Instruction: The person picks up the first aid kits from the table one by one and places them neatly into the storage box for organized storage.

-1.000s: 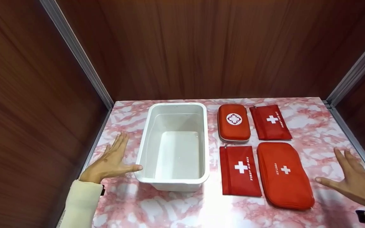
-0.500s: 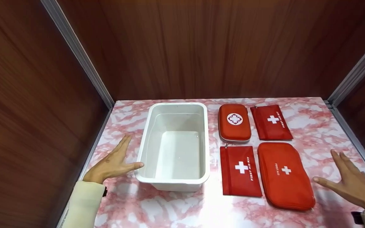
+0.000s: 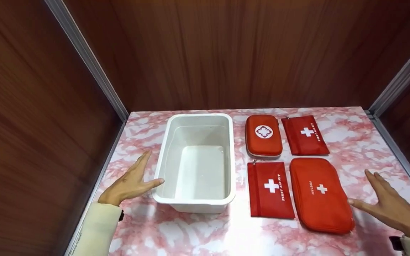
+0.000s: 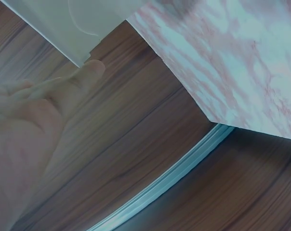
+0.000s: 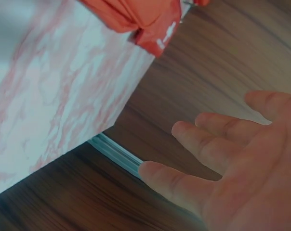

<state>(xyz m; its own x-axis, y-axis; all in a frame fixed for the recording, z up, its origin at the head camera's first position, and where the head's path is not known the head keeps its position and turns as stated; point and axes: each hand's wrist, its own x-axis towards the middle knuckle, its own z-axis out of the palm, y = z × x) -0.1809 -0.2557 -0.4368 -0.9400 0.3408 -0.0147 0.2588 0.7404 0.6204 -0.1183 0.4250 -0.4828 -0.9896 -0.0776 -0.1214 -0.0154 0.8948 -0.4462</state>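
Observation:
A deep white plastic bin point(image 3: 230, 160) stands on the left half of the table. My left hand point(image 3: 130, 183) is beside its left wall, fingers spread, the thumb at the rim; whether it touches I cannot tell. Right of the bin lie two flat red first aid pouches, a near one point(image 3: 265, 206) and a far one point(image 3: 299, 140), a small hard orange-red case point(image 3: 264, 147), and a larger orange-red first aid case point(image 3: 322, 209). My right hand point(image 3: 392, 206) hovers right of the larger case with fingers spread, holding nothing; its thumb points toward the case's edge.
The table point(image 3: 183, 234) has a pink and white marbled top. Dark wood panels enclose it: a back wall point(image 3: 240, 57), a left wall point(image 3: 41, 124) and a right one. Metal strips point(image 3: 87, 57) run along the corners.
Both hands have drifted slightly inward, the left toward the bin and the right toward the larger case. The bin, pouches and cases keep their places.

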